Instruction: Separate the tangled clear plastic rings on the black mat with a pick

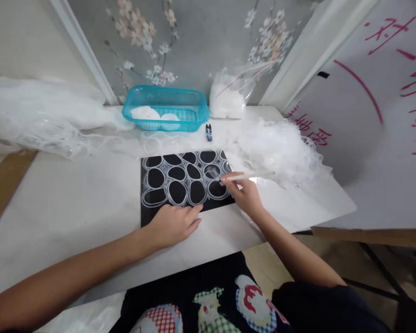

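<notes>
Partly under left hand: black sheet

The dark garment carried printed figures in red, green and blue checks. The right sleeve was plain and dark, the forearms and hands bare.

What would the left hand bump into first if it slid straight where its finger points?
Probably the white rings on the black sheet, right by its fingertip; farther along comes the right hand with its white stick. The fingertip's height is unclear, so it might pass over the rings.
</notes>
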